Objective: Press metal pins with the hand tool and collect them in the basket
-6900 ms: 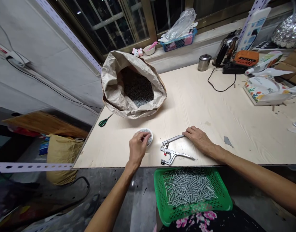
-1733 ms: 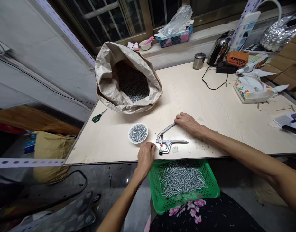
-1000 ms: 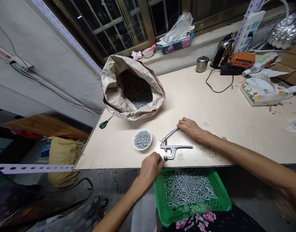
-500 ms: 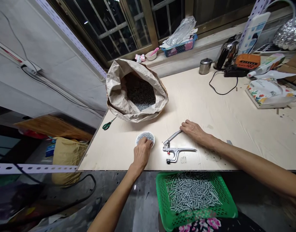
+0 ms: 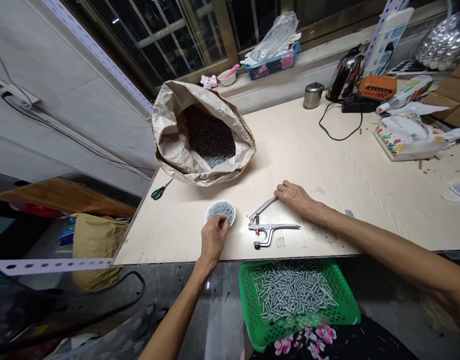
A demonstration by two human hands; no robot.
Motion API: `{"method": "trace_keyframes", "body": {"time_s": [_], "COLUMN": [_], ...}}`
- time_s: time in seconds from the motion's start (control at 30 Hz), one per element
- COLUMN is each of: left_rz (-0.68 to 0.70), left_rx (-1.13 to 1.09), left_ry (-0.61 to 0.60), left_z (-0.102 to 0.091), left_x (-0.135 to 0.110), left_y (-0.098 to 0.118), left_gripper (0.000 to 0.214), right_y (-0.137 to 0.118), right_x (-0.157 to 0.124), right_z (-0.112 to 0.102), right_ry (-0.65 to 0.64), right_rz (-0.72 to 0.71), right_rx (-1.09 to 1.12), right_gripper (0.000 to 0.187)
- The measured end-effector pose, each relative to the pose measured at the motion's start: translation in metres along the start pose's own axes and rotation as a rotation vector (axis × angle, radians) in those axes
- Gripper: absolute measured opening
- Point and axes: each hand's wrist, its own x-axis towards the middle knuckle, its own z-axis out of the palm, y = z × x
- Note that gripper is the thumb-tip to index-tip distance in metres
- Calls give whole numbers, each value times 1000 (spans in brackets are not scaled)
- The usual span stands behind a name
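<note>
My left hand point(image 5: 212, 239) is at the near edge of a small white bowl point(image 5: 233, 218) filled with small silver metal pieces. Its fingers are pinched together; whatever they hold is too small to make out. On the tabletop lies a pair of silver snap pliers point(image 5: 269, 228) with a spring and a red part near the jaw. My right hand point(image 5: 294, 198) has its fingers closed around the end of the raised upper handle. The pliers' lower handle rests along the table, pointing right.
A large paper sack point(image 5: 166, 160) of screws stands behind the bowl. Green-handled scissors point(image 5: 159, 192) lie left. A green basket point(image 5: 248, 320) of screws sits below the table's front edge. Farther right are a metal canister point(image 5: 313, 96), an orange device point(image 5: 378, 87) and a tissue pack point(image 5: 410, 132).
My left hand has drawn back from inside the bowl to its near rim, fingers pinched. My right hand keeps its hold on the pliers' handle. The view has shifted slightly.
</note>
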Motion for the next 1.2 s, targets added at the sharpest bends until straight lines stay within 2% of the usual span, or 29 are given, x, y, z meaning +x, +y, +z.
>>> {"method": "trace_keyframes", "body": {"time_s": [0.13,0.23,0.3,0.4,0.47,0.57,0.67,0.77,1.0,1.2], "left_rz": [-42,-184,-290,-338,-366,-484,-547,-523,-479,-548], "left_rx": [-43,-199,-346,-485,-516,-535,-515,-462,-359,-285], "left_ry": [51,73,-3,-189,-295,-422,-483,-516,-598,-790], "left_z": [-2,-9,-13,-9,0,19,33,38,37,30], "left_x": [9,11,7,-5,-13,-20,-19,-17,-11,0], "left_y": [-7,1,12,31,39,41,38,35,35,43], "left_gripper": [15,19,22,26,28,34,38,38,30,22], "right_y": [0,0,0,1,2,2,2,2,3,0], "right_x": [-1,-1,0,0,0,-2,-1,0,1,0], "right_z": [1,3,3,1,1,2,5,6,2,-2], "right_ry": [5,10,2,-7,3,10,0,-17,-58,-67], "right_rz": [1,-4,3,12,8,6,4,8,12,-1], "right_rx": [-11,-14,-10,12,17,2,-15,-17,-10,20], "right_gripper": [23,26,27,25,25,26,27,27,25,26]}}
